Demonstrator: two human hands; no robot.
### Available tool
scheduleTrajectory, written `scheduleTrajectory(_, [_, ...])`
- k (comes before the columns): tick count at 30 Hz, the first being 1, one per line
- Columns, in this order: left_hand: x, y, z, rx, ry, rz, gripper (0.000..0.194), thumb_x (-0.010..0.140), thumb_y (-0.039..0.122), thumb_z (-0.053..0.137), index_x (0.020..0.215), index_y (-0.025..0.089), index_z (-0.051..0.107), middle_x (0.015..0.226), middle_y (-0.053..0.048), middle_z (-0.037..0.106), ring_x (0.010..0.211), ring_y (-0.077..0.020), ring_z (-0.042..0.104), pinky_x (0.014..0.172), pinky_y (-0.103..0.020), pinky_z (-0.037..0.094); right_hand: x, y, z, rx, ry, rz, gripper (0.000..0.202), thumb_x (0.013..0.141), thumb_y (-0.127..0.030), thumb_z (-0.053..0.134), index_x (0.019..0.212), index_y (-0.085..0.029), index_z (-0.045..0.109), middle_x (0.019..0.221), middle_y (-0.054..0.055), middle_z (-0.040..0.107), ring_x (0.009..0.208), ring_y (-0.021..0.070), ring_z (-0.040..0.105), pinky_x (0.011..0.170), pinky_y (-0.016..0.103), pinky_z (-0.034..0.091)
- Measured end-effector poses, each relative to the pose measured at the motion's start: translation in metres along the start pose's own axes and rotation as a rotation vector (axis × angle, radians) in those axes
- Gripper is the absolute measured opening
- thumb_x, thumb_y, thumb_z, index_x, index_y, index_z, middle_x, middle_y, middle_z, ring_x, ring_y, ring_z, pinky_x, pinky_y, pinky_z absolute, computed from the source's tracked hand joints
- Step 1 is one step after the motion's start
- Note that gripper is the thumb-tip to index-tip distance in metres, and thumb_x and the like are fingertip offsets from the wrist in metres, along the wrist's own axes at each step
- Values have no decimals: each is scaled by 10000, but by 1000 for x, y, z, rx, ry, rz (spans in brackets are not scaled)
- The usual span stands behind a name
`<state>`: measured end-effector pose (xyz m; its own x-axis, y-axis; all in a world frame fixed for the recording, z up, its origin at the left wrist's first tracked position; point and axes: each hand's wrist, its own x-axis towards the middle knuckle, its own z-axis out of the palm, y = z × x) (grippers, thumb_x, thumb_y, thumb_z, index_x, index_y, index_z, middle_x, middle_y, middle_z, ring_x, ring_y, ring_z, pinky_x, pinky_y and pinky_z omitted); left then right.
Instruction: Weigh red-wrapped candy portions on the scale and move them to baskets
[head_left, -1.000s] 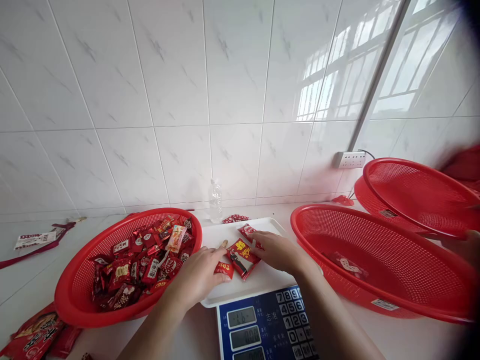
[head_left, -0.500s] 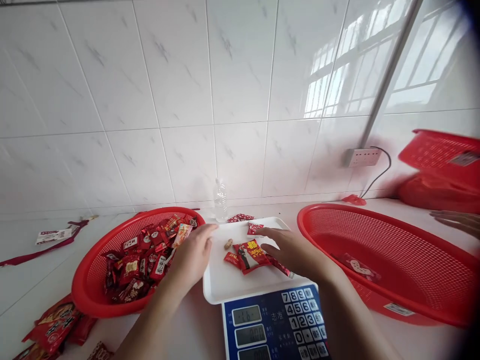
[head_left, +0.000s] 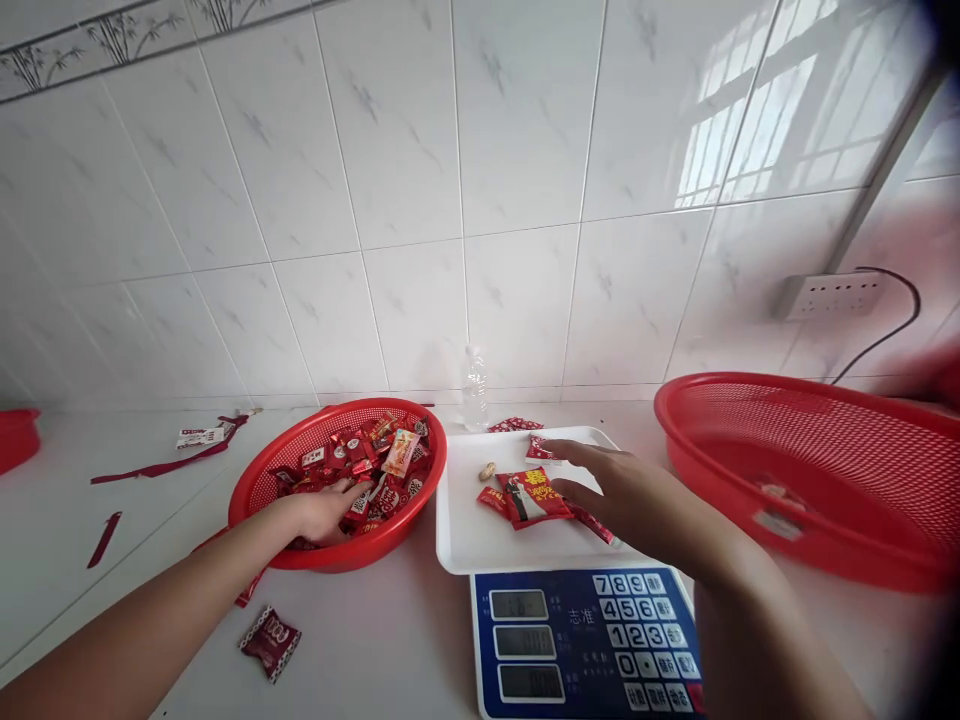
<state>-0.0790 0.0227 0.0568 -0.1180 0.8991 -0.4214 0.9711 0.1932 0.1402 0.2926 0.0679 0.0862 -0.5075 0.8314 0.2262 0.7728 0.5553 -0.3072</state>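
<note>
My left hand [head_left: 328, 512] reaches down into a red mesh basket [head_left: 251, 480] filled with small wrapped sweets [head_left: 382, 490]. Its fingers are apart among the wrappers, and the tips are partly hidden. Over the right side of a white scale tray [head_left: 465, 545] hovers my right hand [head_left: 622, 490], fingers spread with nothing visibly held. Under its fingers lies a red and yellow snack packet [head_left: 531, 498]. Around that are a small red packet [head_left: 493, 499], a peanut [head_left: 487, 470], a dotted red packet [head_left: 538, 448] and a slim red stick packet [head_left: 596, 524].
The blue scale panel [head_left: 581, 640] stands in front of the tray. A clear bottle [head_left: 475, 390] is behind it. To the right sits another red basket [head_left: 675, 440] with a packet inside. A dark red sweet [head_left: 271, 643] and a ribbon [head_left: 165, 465] lie on the left.
My left hand has moved left from the tray's edge into the basket of sweets. My right hand stays over the tray. The view has turned left; the other person's hand has left the picture.
</note>
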Motion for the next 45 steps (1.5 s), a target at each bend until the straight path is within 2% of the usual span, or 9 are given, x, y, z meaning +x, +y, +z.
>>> scheduleTrajectory(4, [6, -7, 3, -99, -10, 43, 839, 497, 275, 649, 1320, 209, 500, 1421, -169, 434, 930, -308, 629, 674, -318, 472, -1, -1, -1, -18, 18, -17, 435, 897, -385, 444, 1317, -305, 527, 1210, 45, 658, 1066, 276, 629, 830, 427, 531])
scheduleTrajectory(7, [9, -12, 0, -220, -9, 85, 590, 503, 273, 672, 1089, 225, 622, 1034, -54, 666, 838, -257, 619, 629, -275, 448, -2, -2, -1, -23, 27, -29, 429, 895, -382, 441, 1311, -319, 530, 1223, 30, 651, 1066, 265, 627, 825, 420, 531])
scheduleTrajectory(11, [7, -18, -7, -421, 59, 112, 378, 559, 350, 711, 898, 196, 649, 860, -14, 654, 825, -222, 596, 672, -266, 435, -2, -3, -1, 0, 4, -35, 433, 903, -408, 416, 1315, -331, 523, 1188, 22, 670, 1001, 246, 654, 785, 397, 541])
scheduleTrajectory(16, [-2, -24, -18, -681, 166, 121, 510, 627, 562, 711, 944, 174, 614, 871, -32, 639, 747, -164, 573, 609, -244, 421, 0, -1, 1, 10, 4, -39, 445, 900, -453, 406, 1312, -337, 529, 1206, 19, 660, 975, 247, 661, 787, 399, 536])
scheduleTrajectory(20, [-9, -19, -20, -804, 175, 92, 562, 667, 719, 604, 736, 163, 564, 728, -25, 608, 535, -106, 462, 460, -234, 340, 0, -1, 1, -3, 9, -39, 458, 900, -460, 405, 1324, -333, 525, 1174, 31, 677, 950, 261, 668, 773, 417, 538])
scheduleTrajectory(29, [-19, 8, -27, -873, 250, 151, 511, 659, 678, 651, 652, 178, 544, 648, 4, 576, 505, -96, 426, 430, -224, 306, -2, -6, 0, 14, 16, -40, 455, 901, -453, 415, 1323, -324, 528, 1242, 20, 641, 1060, 256, 636, 857, 430, 529])
scheduleTrajectory(37, [-8, 81, -37, -711, 444, 446, 333, 791, 518, 595, 846, 196, 659, 680, -4, 633, 620, -161, 568, 518, -237, 388, -2, -10, -3, 159, 206, -10, 350, 899, -418, 456, 1193, -319, 616, 1063, 14, 717, 930, 232, 672, 757, 386, 545])
scheduleTrajectory(41, [8, 129, -30, -557, 415, 607, 226, 796, 373, 612, 933, 220, 705, 912, -34, 707, 800, -193, 627, 687, -269, 443, -5, -11, -10, 294, 305, -26, 305, 897, -371, 468, 1136, -281, 637, 952, 27, 740, 857, 208, 689, 711, 338, 551])
scheduleTrajectory(45, [30, 159, -22, -581, 335, 601, 225, 738, 328, 669, 934, 225, 706, 820, -15, 687, 717, -174, 625, 657, -264, 449, -7, -9, -16, 358, 335, -26, 270, 890, -353, 489, 1092, -273, 650, 914, 25, 743, 840, 197, 696, 710, 317, 557])
